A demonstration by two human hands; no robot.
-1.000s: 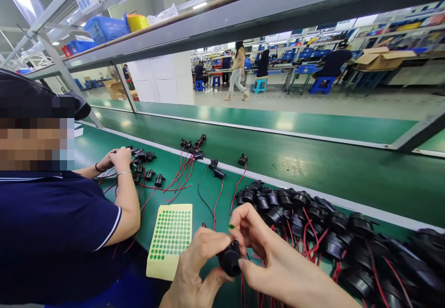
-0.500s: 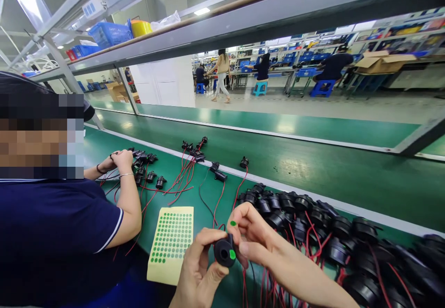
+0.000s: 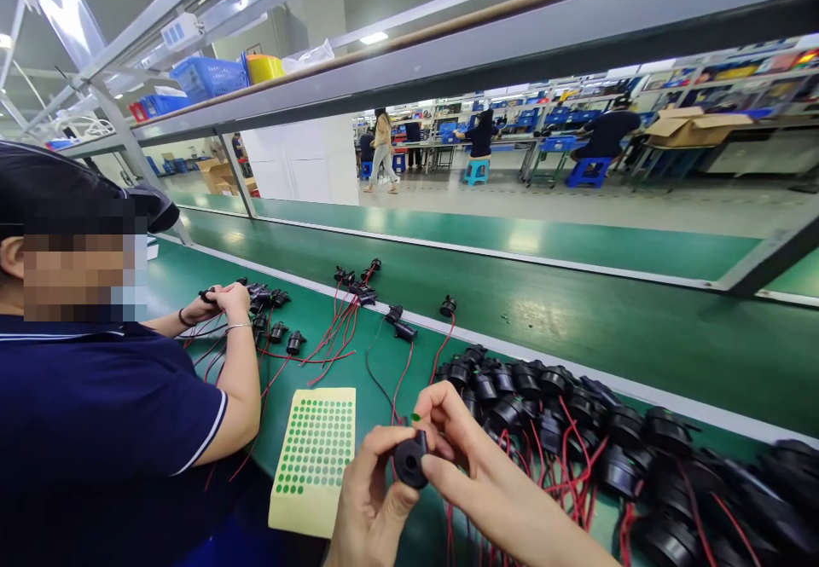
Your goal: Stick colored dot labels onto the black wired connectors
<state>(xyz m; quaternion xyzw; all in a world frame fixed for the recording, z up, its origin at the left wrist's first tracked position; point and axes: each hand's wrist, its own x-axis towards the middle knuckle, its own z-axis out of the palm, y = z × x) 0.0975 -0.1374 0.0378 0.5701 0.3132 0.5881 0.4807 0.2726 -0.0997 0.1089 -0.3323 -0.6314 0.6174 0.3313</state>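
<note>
My left hand (image 3: 371, 490) pinches a black round wired part (image 3: 404, 463) between thumb and fingers, its flat face with a centre hole turned toward me. My right hand (image 3: 464, 456) is closed against the same part. Its thumb presses on the right edge of the face, and the other fingers are behind, partly hidden. One green dot sticker (image 3: 415, 418) clings to my right index fingertip. Left of my hands lies a yellowish sheet (image 3: 312, 512) with rows of green dot stickers. Whatever is beneath my right thumb is hidden.
A large pile of black wired parts (image 3: 550, 396) with red leads covers the bench at right. More parts (image 3: 358, 281) lie farther back. A co-worker (image 3: 108, 405) sits close on the left, handling similar parts. A metal shelf beam (image 3: 409, 55) crosses above.
My right thumb has moved onto the part's face and now covers the spot where a green dot showed. The co-worker's head has shifted slightly.
</note>
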